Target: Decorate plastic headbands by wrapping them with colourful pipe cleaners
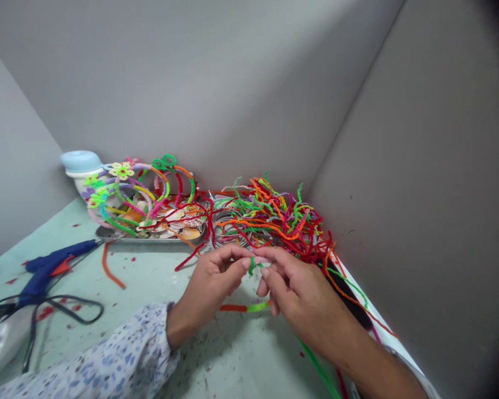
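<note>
Fingers partly hide 1 green-pink fuzzy piece.

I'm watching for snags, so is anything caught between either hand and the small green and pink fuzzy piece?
Nothing visible: the left hand and right hand both have fingertips directly on the green and pink piece. The tangled fuzzy stems lie beyond the hands, not between.

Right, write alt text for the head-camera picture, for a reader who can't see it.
The person's left hand and right hand pinch a small green and pink fuzzy piece above a pale green table. Beyond lie bright fuzzy stems and a metal tray of shells and flowered hoops; a blue glue gun lies at left.
</note>
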`<state>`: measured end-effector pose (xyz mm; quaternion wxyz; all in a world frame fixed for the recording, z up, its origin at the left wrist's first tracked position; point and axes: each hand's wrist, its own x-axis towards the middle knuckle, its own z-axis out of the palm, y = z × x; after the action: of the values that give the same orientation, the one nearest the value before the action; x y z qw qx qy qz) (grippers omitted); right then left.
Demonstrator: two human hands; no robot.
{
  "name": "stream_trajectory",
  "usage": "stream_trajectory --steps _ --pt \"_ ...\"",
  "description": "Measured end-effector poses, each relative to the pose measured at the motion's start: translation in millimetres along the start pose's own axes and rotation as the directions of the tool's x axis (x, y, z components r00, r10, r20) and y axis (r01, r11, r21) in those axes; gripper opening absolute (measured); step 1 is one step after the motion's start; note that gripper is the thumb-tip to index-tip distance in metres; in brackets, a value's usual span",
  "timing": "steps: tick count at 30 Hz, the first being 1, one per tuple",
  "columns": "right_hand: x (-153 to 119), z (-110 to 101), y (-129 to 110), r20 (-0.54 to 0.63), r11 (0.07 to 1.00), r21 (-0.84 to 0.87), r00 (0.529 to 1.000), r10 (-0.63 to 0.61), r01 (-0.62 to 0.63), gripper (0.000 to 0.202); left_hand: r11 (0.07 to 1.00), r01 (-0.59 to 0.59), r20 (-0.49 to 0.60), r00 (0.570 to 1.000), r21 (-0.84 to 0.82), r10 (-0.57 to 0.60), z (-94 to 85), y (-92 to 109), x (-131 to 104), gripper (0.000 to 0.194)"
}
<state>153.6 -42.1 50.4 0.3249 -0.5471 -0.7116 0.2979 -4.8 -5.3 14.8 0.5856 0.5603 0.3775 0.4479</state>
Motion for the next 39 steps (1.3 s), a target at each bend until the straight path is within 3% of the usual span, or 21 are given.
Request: stream_trajectory --steps 9,16,28,39 --pt "-0.9 4.0 1.0 -0.021 1.000 -0.005 1.000 0.013 -0.013 0.030 0.997 0.016 0.024 1.000 -0.072 -0.015 -1.6 -3.4 1.2 0.021" --pt "-0.5 5.0 2.7 -0.038 1.000 -0.007 0.999 0.000 -0.001 0.034 0.974 0.041 0.040 0.999 -0.225 -0.033 1.9 0.4 -0.6 0.012" --pt "1.5 6.7 -0.6 -0.072 1.000 -0.012 0.997 -0.024 0.023 0.029 0.970 0.046 0.040 0.999 -0.237 -0.037 3.5 -1.1 -2.1 0.011" --pt "1.5 8.2 0.5 -0.100 0.999 -0.017 0.994 -0.039 0.037 0.028 0.990 -0.053 -0.005 0.999 -0.128 0.052 1.1 -0.7 -0.6 0.011"
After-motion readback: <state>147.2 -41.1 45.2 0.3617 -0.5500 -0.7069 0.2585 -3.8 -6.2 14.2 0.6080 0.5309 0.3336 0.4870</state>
